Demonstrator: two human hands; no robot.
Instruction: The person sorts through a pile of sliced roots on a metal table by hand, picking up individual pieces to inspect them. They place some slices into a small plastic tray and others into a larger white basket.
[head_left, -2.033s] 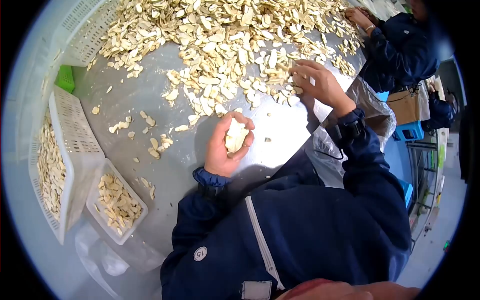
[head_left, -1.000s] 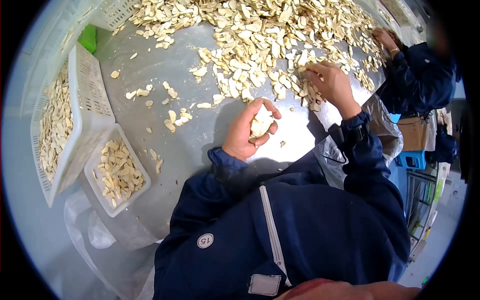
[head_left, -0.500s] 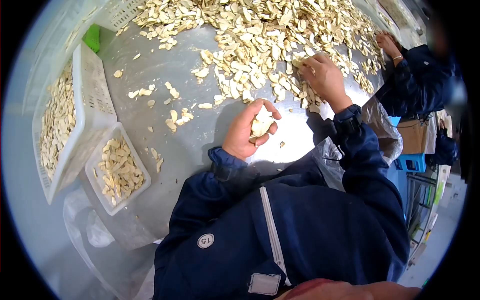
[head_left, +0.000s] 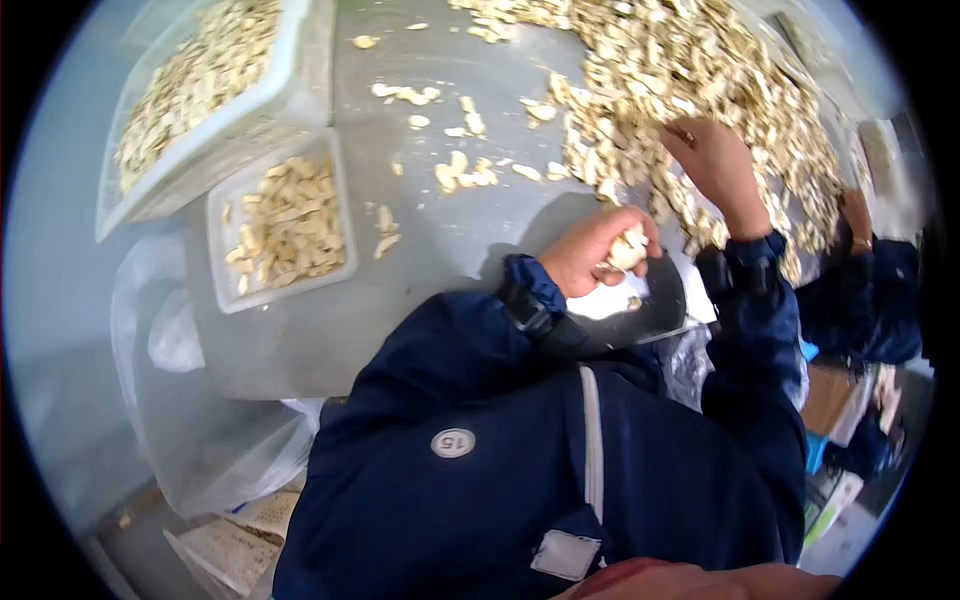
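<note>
Pale dried slices lie in a broad pile (head_left: 690,60) on the grey metal table (head_left: 420,330). My left hand (head_left: 600,250) is curled around a small bunch of slices (head_left: 627,248), palm up, just above the table near its front edge. My right hand (head_left: 715,165) is over the near part of the pile, fingers bent down with the fingertips close together at the slices. Whether a slice is between those fingertips is hidden. A few loose slices (head_left: 465,172) are scattered left of the pile.
A small white tray (head_left: 350,225) of slices stands at the left, beside a large white basket (head_left: 305,90) full of slices. Clear plastic (head_left: 150,400) hangs at the table's left edge. At the right, a co-worker's hand (head_left: 856,215) reaches to the pile.
The view has turned, so the table's contents appear shifted. My left hand still holds its bunch. My right hand's fingers have drawn closer together over the pile.
</note>
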